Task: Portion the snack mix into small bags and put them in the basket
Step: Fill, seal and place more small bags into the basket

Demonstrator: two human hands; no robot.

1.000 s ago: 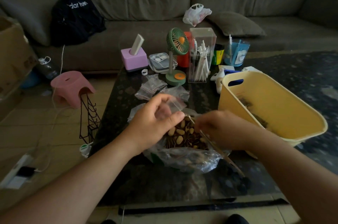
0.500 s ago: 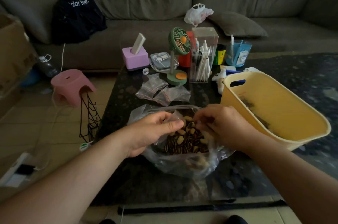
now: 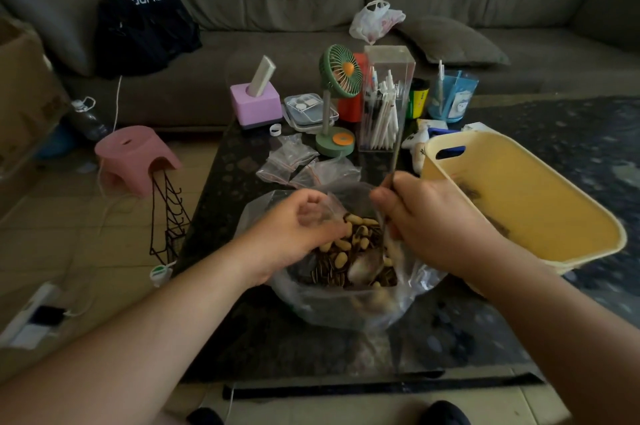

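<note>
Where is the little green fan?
In the head view, the small green desk fan stands mid-table, between the pink tissue box and the clear pen holder.

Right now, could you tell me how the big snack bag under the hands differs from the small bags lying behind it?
The big bag stands open and bulging, full of seeds and nuts; the small bags lie flat and look empty. The big bag is far larger. Both hands are at the big bag, the left hand and the right hand, which holds a thin stick; the small bags lie untouched. Both kinds are clear plastic on the dark table.
</note>
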